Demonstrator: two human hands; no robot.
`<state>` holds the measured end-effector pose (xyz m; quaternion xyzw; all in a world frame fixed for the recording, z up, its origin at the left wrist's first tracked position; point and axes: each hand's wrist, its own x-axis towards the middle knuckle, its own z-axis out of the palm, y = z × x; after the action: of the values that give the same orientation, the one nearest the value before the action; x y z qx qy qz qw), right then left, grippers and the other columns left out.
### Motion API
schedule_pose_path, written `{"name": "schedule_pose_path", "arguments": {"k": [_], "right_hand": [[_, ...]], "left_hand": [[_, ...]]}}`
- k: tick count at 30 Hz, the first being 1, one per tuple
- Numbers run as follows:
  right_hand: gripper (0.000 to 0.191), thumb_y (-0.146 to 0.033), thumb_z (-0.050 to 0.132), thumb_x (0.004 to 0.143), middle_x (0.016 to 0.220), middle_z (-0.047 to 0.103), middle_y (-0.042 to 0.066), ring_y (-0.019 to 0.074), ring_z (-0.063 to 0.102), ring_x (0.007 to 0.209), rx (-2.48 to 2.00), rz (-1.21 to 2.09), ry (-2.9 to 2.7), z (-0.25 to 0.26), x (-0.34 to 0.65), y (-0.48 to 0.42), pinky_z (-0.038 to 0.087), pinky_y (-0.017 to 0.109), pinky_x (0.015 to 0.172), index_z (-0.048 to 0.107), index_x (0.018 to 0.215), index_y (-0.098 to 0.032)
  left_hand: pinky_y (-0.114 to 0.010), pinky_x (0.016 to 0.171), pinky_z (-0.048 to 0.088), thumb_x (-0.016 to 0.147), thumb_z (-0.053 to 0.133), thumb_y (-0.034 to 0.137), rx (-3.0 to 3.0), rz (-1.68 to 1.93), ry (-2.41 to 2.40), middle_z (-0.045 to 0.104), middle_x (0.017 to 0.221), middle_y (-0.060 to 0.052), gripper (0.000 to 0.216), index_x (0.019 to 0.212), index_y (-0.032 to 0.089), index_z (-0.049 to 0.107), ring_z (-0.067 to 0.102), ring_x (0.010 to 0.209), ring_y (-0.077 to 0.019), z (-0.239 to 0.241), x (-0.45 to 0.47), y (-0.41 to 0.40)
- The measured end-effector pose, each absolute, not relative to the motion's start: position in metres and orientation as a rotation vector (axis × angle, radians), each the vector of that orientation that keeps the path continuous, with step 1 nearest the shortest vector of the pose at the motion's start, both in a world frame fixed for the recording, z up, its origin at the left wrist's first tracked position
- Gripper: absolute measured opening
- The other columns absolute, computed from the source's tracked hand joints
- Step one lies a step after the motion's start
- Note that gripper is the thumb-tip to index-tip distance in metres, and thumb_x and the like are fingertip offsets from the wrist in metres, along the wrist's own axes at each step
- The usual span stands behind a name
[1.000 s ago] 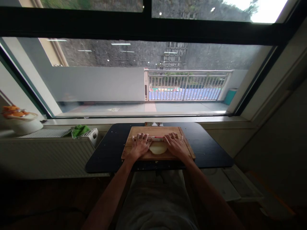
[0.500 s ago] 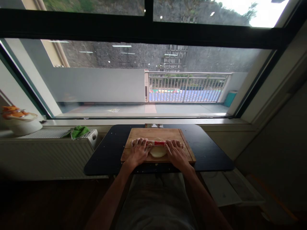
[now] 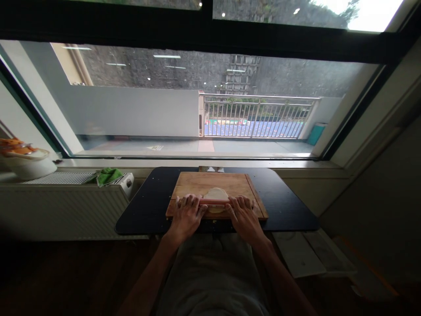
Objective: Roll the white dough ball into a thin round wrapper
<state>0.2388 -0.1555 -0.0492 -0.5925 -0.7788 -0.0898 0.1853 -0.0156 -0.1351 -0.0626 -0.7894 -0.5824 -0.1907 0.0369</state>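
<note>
A rolling pin with a reddish middle lies crosswise over a flat round of pale dough. The dough rests on a wooden cutting board. My left hand is closed over the pin's left part, its thumb pointing inward. Over the right part, my right hand grips it the same way. Most of the dough shows beyond the pin, and a thin strip of it on the near side. Both ends of the pin are largely covered by my fingers.
The board stands on a dark folding table under a large window. To the left is a white radiator with a green cloth on top. A white pot with something orange sits farther left. Small crumbs dot the tabletop.
Both hands have rolled the pin toward me, from the far part of the dough to its near part. The pin has turned, and its bright red label has rotated away.
</note>
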Motion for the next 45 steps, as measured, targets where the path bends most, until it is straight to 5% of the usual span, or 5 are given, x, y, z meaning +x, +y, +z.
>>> {"name": "schedule_pose_path", "arguments": {"k": [7, 20, 29, 45], "right_hand": [[0.043, -0.035, 0.042, 0.115, 0.152, 0.062, 0.014, 0.0379, 0.046, 0.144, -1.678, -0.308, -2.382, -0.042, 0.244, -0.111, 0.037, 0.064, 0.124, 0.06, 0.154, -0.031], [0.048, -0.031, 0.028, 0.118, 0.147, 0.066, 0.017, 0.033, 0.055, 0.135, -1.768, -0.169, -2.342, -0.028, 0.233, -0.078, 0.045, 0.057, 0.117, 0.061, 0.152, -0.025], [0.048, -0.039, 0.026, 0.119, 0.146, 0.068, 0.014, 0.0337, 0.055, 0.137, -1.668, -0.026, -2.128, -0.04, 0.238, -0.133, 0.036, 0.072, 0.123, 0.059, 0.152, -0.028], [0.053, -0.047, 0.034, 0.119, 0.153, 0.066, 0.02, 0.0377, 0.053, 0.146, -1.777, -0.245, -2.055, -0.05, 0.222, -0.185, 0.025, 0.075, 0.13, 0.057, 0.156, -0.018]], "left_hand": [[-0.068, 0.133, 0.026, 0.116, 0.032, 0.053, -2.444, -0.391, -1.927, 0.06, 0.16, -0.014, 0.054, 0.155, 0.027, 0.058, 0.05, 0.151, -0.0373, -0.046, -0.006, -0.096], [-0.072, 0.131, 0.025, 0.116, 0.03, 0.056, -2.491, -0.349, -1.96, 0.057, 0.164, -0.014, 0.054, 0.154, 0.027, 0.056, 0.043, 0.157, -0.0388, -0.04, 0.002, -0.051], [-0.064, 0.127, 0.035, 0.117, 0.037, 0.051, -2.456, -0.398, -1.785, 0.062, 0.155, -0.013, 0.047, 0.151, 0.027, 0.057, 0.05, 0.146, -0.0356, -0.049, -0.008, -0.084], [-0.067, 0.128, 0.03, 0.117, 0.036, 0.048, -2.426, -0.515, -1.754, 0.064, 0.153, -0.011, 0.042, 0.143, 0.028, 0.062, 0.047, 0.15, -0.0347, -0.055, -0.008, -0.118]]}}
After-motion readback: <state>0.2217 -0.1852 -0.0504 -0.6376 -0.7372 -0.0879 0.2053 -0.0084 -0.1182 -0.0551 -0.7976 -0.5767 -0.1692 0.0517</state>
